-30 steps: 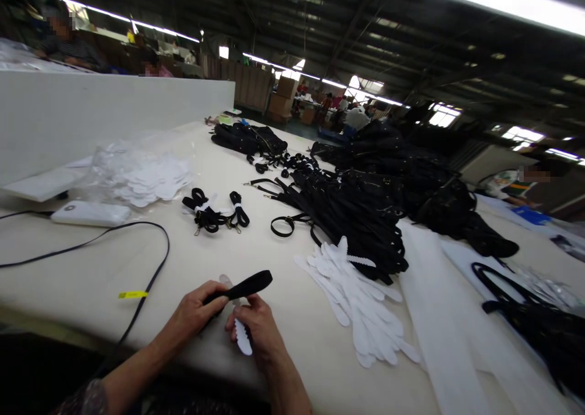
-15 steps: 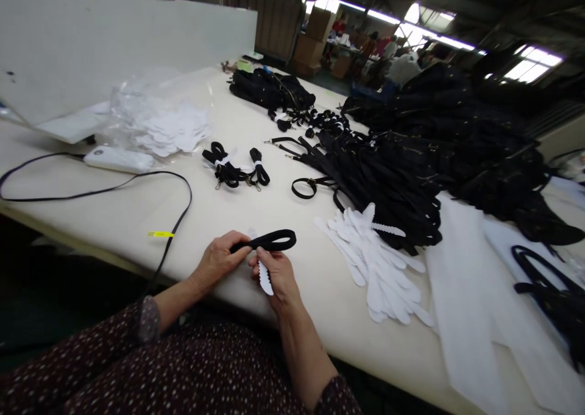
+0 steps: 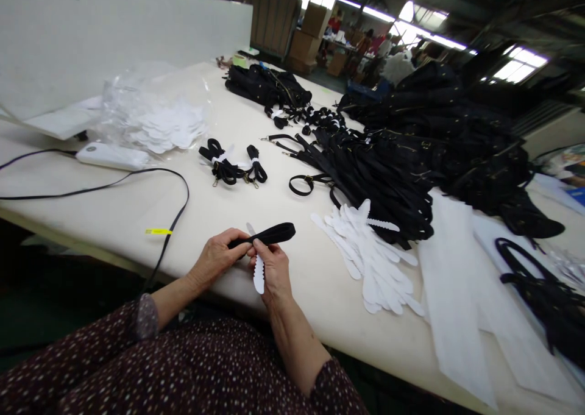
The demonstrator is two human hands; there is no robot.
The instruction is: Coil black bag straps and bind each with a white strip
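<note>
A folded black strap (image 3: 276,233) is held between my two hands above the table's near edge. My left hand (image 3: 219,255) is closed on the strap's left end. My right hand (image 3: 274,270) pinches the strap near its middle, together with a white strip with a toothed edge (image 3: 258,275). One end of that strip hangs below my fingers; its other end shows above the strap. Beyond my hands lie two black strap bundles (image 3: 223,162) (image 3: 256,165) with white bands round them and metal clips.
White toothed strips (image 3: 375,262) lie in a pile on the right, before many loose black straps (image 3: 365,177) and black bags (image 3: 439,116). A plastic bag of white pieces (image 3: 159,119), a white device (image 3: 112,156) and its cord are at left.
The loop of the strap has closed up and looks flatter. The white strip now shows above the strap too and hangs more upright. The whole view has shifted slightly.
</note>
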